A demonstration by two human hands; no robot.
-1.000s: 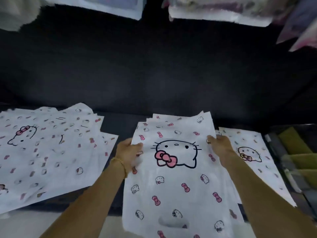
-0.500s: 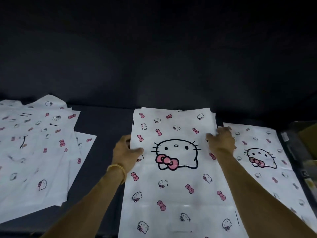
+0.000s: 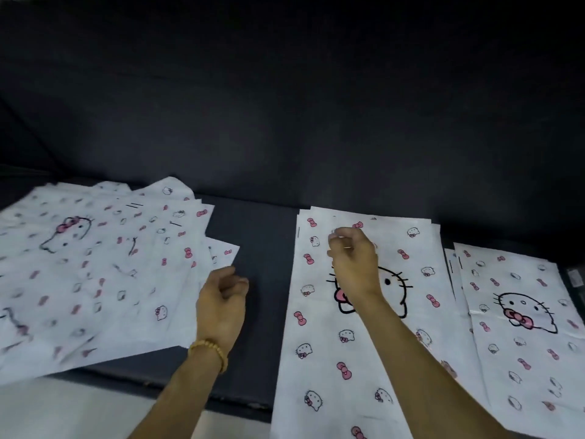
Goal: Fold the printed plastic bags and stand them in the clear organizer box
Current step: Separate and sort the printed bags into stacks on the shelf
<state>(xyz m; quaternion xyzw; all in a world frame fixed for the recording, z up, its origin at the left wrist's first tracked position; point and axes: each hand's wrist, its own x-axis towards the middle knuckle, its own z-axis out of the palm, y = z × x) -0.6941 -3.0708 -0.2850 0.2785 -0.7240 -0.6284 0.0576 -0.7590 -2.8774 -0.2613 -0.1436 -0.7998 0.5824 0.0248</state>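
Note:
A stack of white printed plastic bags (image 3: 354, 350) with cat faces and pink bows lies flat in the middle of the dark surface. My right hand (image 3: 353, 264) is over its upper left part, fingertips bunched and pinching the top bag there. My left hand (image 3: 221, 299) hovers over the bare dark strip left of the stack, fingers loosely curled, holding nothing. A second stack of the same bags (image 3: 519, 327) lies to the right. Only a dark sliver of the organizer box (image 3: 574, 282) shows at the right edge.
A loose, fanned-out pile of the same printed bags (image 3: 95, 274) covers the left side. The dark cushion's backrest (image 3: 285, 106) rises behind everything. Pale floor (image 3: 63, 413) shows below the front edge at lower left.
Both hands have let go of the middle stack's sides. My left hand moved left onto the bare strip. My right hand crossed to the stack's upper left and bunched its fingers on the top bag.

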